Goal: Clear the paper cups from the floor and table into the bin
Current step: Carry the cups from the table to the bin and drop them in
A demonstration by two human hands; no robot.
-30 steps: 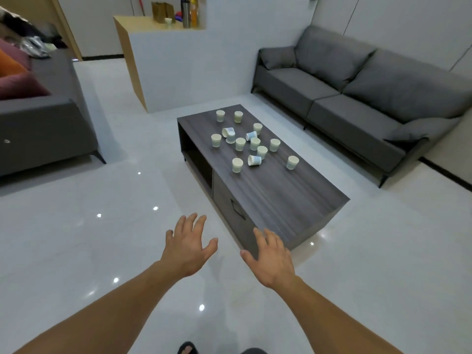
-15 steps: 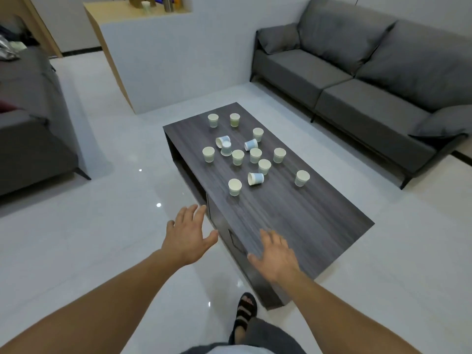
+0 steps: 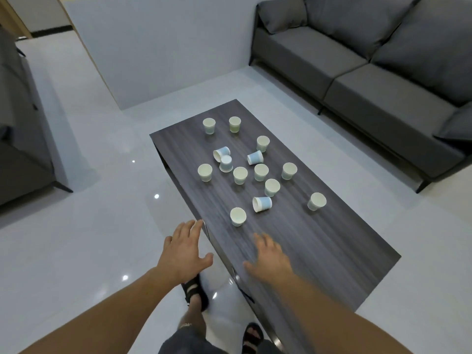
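Observation:
Several paper cups stand or lie on the dark wooden coffee table (image 3: 319, 246). The nearest upright cup (image 3: 238, 216) is just beyond my hands, and a tipped blue-and-white cup (image 3: 262, 204) lies behind it on its side. Another upright cup (image 3: 316, 201) stands apart to the right. My left hand (image 3: 184, 251) hovers with spread fingers at the table's near-left edge, holding nothing. My right hand (image 3: 268, 259) is over the tabletop, fingers spread and empty, a short way before the nearest cup. No bin is in view.
A grey sofa (image 3: 370, 72) runs along the right, with a floor strip between it and the table. A second grey sofa (image 3: 23, 139) sits at the left. A white partition wall (image 3: 158, 47) stands behind the table. My sandalled feet (image 3: 196, 292) are on glossy white tiles.
I have stepped closer to the table, so the cups look larger and nearer. Both hands have moved forward; the right one has advanced further over the tabletop. Both stay empty.

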